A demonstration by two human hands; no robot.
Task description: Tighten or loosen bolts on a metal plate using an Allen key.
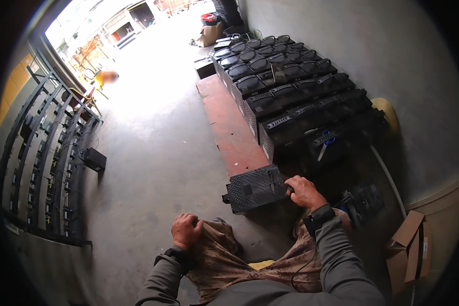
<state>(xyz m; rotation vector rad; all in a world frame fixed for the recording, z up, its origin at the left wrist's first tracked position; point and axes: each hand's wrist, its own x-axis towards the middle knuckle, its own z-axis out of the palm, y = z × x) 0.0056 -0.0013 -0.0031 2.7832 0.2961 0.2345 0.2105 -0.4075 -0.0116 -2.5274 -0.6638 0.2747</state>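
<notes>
In front of my knees, a black box with a textured top face sits at the near end of a worn red bench. A small thin dark item lies on its top. My right hand is at the box's right end, its fingers closed round a small dark handle-like piece. I cannot tell whether that piece belongs to the box. My left hand rests on my left knee, loosely bent, holding nothing.
Rows of similar black boxes stand right of the bench; blue-handled scissors lie on the near ones. An opened cardboard box is at lower right. A metal rack with small devices and wires lines the left, near a black box.
</notes>
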